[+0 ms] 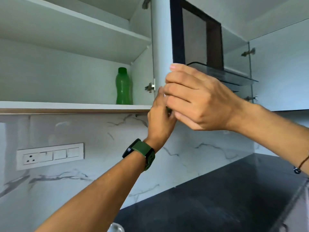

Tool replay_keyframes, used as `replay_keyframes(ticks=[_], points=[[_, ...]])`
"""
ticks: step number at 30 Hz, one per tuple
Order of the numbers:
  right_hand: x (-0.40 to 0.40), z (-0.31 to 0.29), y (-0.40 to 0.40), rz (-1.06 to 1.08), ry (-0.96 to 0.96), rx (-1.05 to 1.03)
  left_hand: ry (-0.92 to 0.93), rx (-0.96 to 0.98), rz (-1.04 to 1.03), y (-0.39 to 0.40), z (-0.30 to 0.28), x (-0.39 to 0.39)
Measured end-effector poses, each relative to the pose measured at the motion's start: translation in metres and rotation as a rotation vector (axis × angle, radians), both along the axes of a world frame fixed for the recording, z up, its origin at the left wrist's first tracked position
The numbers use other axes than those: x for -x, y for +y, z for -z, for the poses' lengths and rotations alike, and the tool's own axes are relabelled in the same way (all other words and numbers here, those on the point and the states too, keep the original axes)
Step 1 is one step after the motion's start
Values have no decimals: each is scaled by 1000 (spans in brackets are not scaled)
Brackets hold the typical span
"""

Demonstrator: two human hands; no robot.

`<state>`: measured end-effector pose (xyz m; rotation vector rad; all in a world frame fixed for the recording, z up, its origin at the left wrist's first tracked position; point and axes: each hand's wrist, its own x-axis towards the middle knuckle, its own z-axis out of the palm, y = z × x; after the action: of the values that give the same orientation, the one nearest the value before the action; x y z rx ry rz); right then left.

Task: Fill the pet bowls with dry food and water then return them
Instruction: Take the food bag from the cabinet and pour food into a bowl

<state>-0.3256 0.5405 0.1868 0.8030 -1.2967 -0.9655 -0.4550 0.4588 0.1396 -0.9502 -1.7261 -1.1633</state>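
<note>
An upper cabinet stands open, its white door seen edge-on in the middle. My left hand, with a green watch on the wrist, is closed on the door's lower corner. My right hand curls its fingers around the same edge just above it. A small dark thing shows between the two hands; I cannot tell what it is. A green plastic bottle stands upright on the bottom shelf, just left of the door. No pet bowl can be made out for certain.
The upper shelves hold nothing visible. Right of the door hangs a dark chimney hood with a glass canopy. Below are a marble backsplash with a switch panel, a black countertop and a shiny metal rim at the bottom edge.
</note>
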Motion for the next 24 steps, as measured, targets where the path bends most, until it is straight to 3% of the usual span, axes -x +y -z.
replay_keyframes(ticks=[6, 13, 24], points=[[-39, -4, 77, 307, 70, -52, 63, 146, -167, 50, -4, -29], [-49, -14, 158, 657, 59, -50, -20, 261, -245, 114, -12, -45], [-25, 7, 215, 608, 76, 100, -125, 240, -178, 157, -8, -42]])
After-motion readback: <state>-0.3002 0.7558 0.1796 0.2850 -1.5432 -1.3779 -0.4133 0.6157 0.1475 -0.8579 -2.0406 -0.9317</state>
